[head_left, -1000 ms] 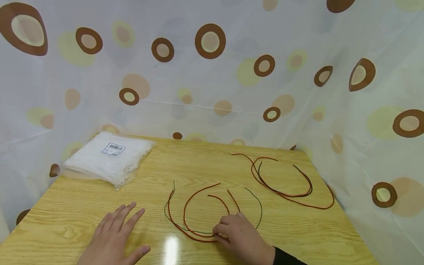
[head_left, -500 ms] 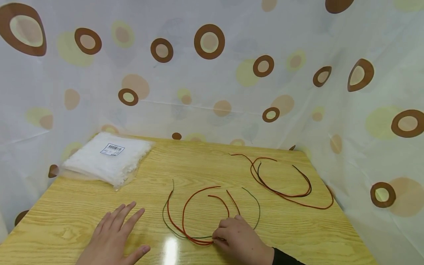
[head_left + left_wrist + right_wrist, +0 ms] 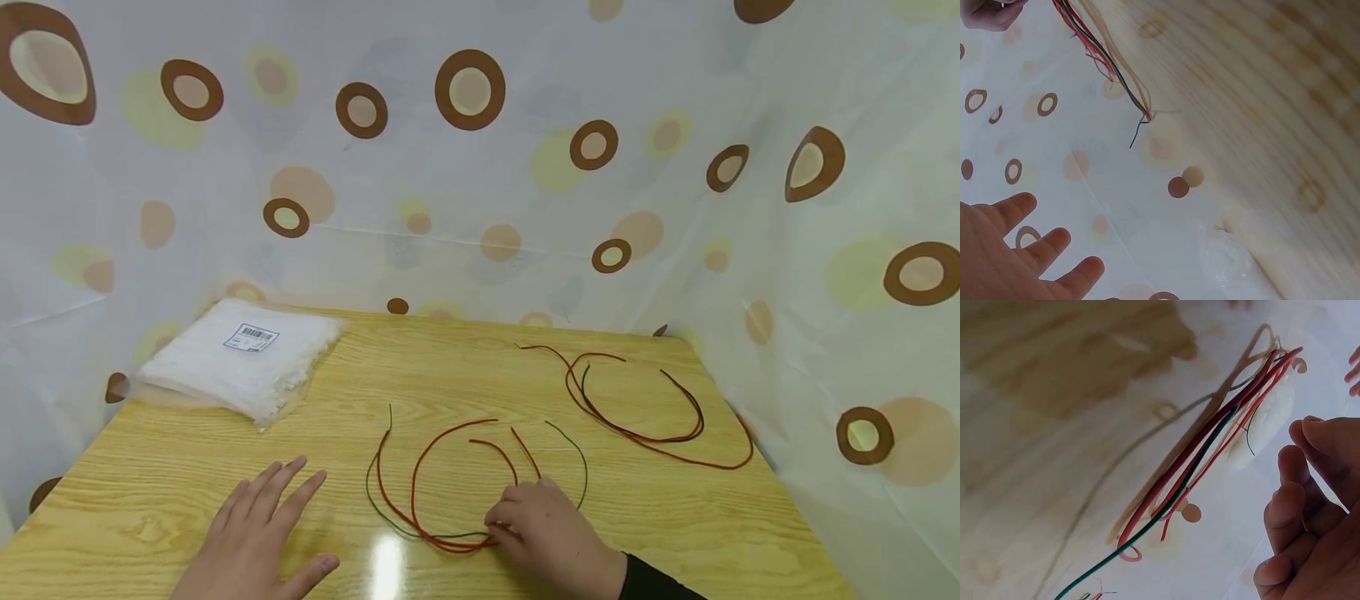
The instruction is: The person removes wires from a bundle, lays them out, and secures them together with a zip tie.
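Observation:
Loops of red wire (image 3: 414,483) and a thin green wire (image 3: 586,468) lie on the wooden table in front of me. My right hand (image 3: 551,529) is low over their near right part, hiding some of the strands. In the right wrist view its fingers (image 3: 1285,503) are loosely bent, with a gap beside the wire bundle (image 3: 1200,447) and nothing pinched. My left hand (image 3: 251,529) is left of the loops, palm down with fingers spread, holding nothing.
Farther back on the right lies a second group of wires (image 3: 637,437), red and black. A clear bag of small white pieces (image 3: 240,354) with a barcode label sits at the back left. Patterned sheeting (image 3: 480,183) stands behind the table (image 3: 427,367) and along its sides.
The red strands beside my right hand have come closer together, and the green wire has shifted slightly left. My right hand has moved only a little; the left stays spread.

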`<state>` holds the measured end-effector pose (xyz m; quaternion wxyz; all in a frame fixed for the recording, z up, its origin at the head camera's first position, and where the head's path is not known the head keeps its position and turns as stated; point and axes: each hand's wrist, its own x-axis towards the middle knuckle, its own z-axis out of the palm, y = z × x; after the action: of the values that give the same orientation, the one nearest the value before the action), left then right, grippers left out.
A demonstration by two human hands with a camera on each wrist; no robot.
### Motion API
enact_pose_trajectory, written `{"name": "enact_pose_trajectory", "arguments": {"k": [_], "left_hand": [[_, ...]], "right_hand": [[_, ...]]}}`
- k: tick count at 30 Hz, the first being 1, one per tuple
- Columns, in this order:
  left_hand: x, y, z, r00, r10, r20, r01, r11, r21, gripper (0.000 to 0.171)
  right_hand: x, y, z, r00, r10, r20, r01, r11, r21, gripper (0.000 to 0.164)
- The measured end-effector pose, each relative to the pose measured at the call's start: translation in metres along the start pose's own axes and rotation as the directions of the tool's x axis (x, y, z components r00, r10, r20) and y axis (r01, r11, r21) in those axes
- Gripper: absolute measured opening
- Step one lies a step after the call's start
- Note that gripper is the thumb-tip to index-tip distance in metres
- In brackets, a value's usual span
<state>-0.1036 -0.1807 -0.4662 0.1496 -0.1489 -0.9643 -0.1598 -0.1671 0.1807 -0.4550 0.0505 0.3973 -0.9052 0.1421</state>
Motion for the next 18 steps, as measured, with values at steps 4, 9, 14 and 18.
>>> {"name": "enact_pose_trajectory", "arguments": {"k": [4, 9, 14, 18], "left_hand": [[0.000, 0.000, 0.001, 1.000, 0.010, -0.014, -0.010, 1.000, 0.001, 0.081], [0.000, -0.001, 0.001, 0.999, 0.025, -0.031, -0.024, 1.000, 0.007, 0.081], [0.000, -0.001, 0.001, 0.999, 0.028, -0.032, -0.028, 1.000, 0.004, 0.081], [-0.001, -0.001, 0.001, 0.999, 0.030, -0.032, -0.030, 1.000, 0.002, 0.080]], "right_hand": [[0.000, 0.007, -0.005, 1.000, 0.022, -0.015, -0.022, 1.000, -0.021, 0.004], [0.000, 0.021, -0.010, 0.996, 0.069, -0.048, -0.072, 0.995, -0.069, 0.003], [-0.001, 0.038, -0.018, 0.988, 0.126, -0.085, -0.136, 0.984, -0.118, 0.003], [-0.004, 0.061, -0.020, 0.972, 0.204, -0.112, -0.222, 0.960, -0.173, 0.003]]}}
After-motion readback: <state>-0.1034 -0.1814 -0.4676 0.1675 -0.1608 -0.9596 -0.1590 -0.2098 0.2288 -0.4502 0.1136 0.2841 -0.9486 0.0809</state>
